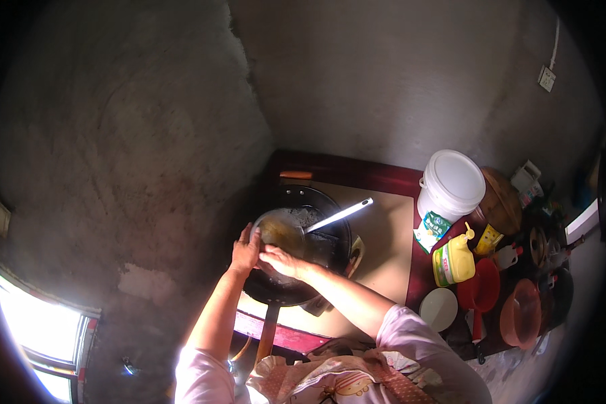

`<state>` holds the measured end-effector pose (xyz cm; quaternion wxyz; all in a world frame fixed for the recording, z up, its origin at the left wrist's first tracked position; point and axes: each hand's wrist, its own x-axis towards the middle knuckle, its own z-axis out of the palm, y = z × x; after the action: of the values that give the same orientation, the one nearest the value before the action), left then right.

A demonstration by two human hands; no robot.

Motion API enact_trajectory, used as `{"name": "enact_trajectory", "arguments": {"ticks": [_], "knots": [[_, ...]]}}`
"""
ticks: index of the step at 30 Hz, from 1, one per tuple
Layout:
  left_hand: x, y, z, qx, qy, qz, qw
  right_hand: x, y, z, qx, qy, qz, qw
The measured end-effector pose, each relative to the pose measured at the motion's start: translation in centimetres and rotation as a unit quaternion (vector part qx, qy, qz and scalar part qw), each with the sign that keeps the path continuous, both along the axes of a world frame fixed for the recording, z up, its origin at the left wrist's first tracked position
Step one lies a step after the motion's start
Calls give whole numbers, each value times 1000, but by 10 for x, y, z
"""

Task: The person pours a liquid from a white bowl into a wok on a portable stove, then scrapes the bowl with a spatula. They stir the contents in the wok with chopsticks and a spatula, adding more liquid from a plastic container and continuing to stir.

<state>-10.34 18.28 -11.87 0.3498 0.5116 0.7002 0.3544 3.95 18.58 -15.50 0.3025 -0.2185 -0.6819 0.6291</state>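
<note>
Both my hands are over a black wok [342, 222] that has a wooden handle. My left hand [246, 250] has its fingers on the rim of a round, translucent bowl [280, 227] holding something yellowish-brown. Close beside it, my right hand [283, 261] reaches over the bowl's near side; what its fingers hold, if anything, cannot be told. A metal utensil with a long silver handle [339, 214] leans in the wok, its handle resting past the far right rim. Foamy liquid shows behind the bowl.
To the right are a lidded white bucket [454, 177], a green and white packet [433, 230], a yellow pump bottle [454, 260], a white plate [438, 309], a red plastic ladle [480, 285] and a pink basin [520, 313]. A dark wall rises behind the wok.
</note>
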Motion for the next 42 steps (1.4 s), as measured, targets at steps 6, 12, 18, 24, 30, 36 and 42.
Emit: {"name": "enact_trajectory", "arguments": {"ticks": [6,12,18,24,30,36,42], "knots": [[-15,-5,70,-162,-142,7,976,39,-34,47,378,-224,-33,898],[17,-24,63,-53,-235,22,970,31,-38,30,327,-271,-126,896],[15,-29,3,74,-206,71,973,20,-51,43,351,-172,-173,904],[-6,-25,31,-31,-111,-56,992,53,-40,45,478,-339,-66,808],[22,-41,-18,110,-217,48,969,13,-49,44,305,-173,-197,916],[13,-41,25,50,57,-1,997,26,-53,54,265,-141,-55,952],[6,-35,35,-10,135,2,991,39,-44,55,231,-325,45,916]]}}
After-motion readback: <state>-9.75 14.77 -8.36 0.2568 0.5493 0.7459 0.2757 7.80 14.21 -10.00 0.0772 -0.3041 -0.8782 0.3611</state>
